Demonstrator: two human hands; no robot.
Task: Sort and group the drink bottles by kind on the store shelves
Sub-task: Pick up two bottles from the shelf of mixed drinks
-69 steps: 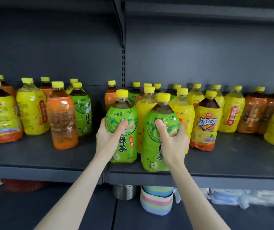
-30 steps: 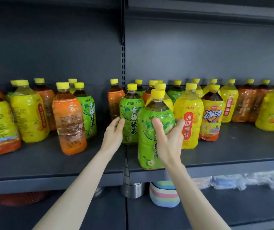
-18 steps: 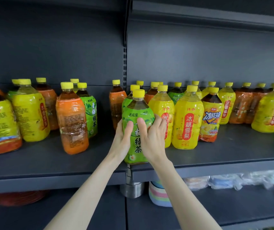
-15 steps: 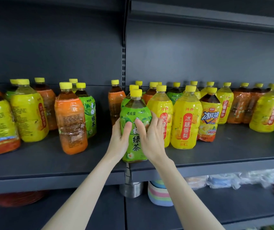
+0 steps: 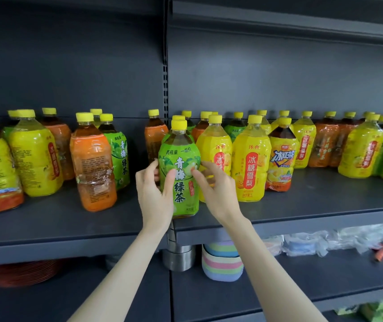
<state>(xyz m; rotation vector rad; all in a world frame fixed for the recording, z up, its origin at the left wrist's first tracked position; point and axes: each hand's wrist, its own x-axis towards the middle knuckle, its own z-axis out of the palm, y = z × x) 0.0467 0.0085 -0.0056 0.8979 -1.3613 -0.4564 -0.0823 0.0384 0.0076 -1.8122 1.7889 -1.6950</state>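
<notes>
The step in hand appears to be setting one bottle into its group. The green plum tea bottle (image 5: 181, 159) stands upright near the front edge of the shelf (image 5: 313, 205), close to where two shelf sections meet, with its label facing forward. The left hand (image 5: 154, 196) holds it from the left, thumb on the front of the label and fingers (image 5: 155, 165) curved round the flank. The right hand (image 5: 217, 194) only touches the label's right side with a tip. Its other fingers are loosely curled in front of the neighbouring pear drink bottle (image 5: 213, 145) and hold nothing. Motion blur leaves their exact contact unclear.

A yellow cap (image 5: 178, 117) shows directly behind the held bottle; what kind of bottle it belongs to cannot be told. To the right stand a second pear drink bottle (image 5: 250, 163) and an iced black tea bottle (image 5: 281, 159).

The sorting looks far from done. Another green tea bottle (image 5: 119, 156) sits on the left section behind an orange-label bottle (image 5: 93, 168), and the kinds are mixed along the whole row. The next move likely calls for letting go without tipping the bottle off the edge. A reach left would then bring the stray green one over, lifting it clear of the orange bottle in front.
</notes>
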